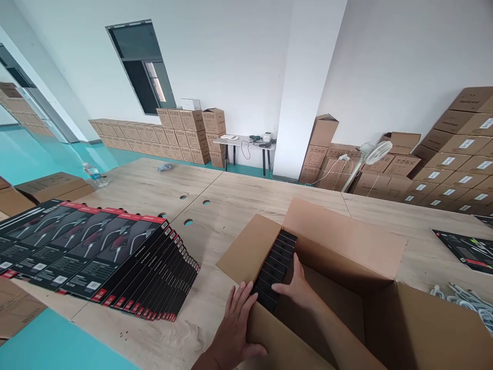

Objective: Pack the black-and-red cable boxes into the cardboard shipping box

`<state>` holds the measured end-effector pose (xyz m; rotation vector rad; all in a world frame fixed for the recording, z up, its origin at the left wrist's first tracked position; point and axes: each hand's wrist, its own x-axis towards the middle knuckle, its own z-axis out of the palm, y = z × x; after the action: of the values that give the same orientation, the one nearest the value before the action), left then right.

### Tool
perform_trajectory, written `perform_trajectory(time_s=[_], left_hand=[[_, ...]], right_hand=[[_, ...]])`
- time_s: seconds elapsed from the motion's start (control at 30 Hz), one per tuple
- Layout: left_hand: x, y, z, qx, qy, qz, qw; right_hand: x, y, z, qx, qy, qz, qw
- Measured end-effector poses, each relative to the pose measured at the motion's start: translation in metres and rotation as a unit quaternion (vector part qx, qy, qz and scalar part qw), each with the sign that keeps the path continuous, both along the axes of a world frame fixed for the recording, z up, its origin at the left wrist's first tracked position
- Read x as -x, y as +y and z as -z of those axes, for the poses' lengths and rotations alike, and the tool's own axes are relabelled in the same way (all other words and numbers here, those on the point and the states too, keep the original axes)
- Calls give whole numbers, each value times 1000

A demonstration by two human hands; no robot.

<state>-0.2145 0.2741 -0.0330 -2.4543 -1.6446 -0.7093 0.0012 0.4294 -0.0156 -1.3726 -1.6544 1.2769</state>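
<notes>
Okay, I've got the left hand [234,324] at the near end of the black boxes [275,272], its fingers [241,303] spread apart, while the right hand [295,290] lies along their side, fingers [288,289] together. I can't tell whether either hand is truly gripping. The boxes stand tight on edge inside the cardboard carton [339,241], and flat, even hand pressure suits that snug row, sparing the corners. More black-and-red boxes [96,252] lie overlapped in a row on the desk [246,205].

A packing warehouse; cardboard cartons [458,149] stacked along the walls; long wooden worktable [269,198].
</notes>
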Motion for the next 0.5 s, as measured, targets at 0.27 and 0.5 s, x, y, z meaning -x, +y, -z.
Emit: perform_trajectory(time_s=[0.27,0.5], left_hand=[[-1,0,6,31,-38,6,999],[-9,6,33,68,-58,18,996]], right_hand=[[4,-31,-17,221,172,-16,960],[-11,-34,7,194,159,-65,966]])
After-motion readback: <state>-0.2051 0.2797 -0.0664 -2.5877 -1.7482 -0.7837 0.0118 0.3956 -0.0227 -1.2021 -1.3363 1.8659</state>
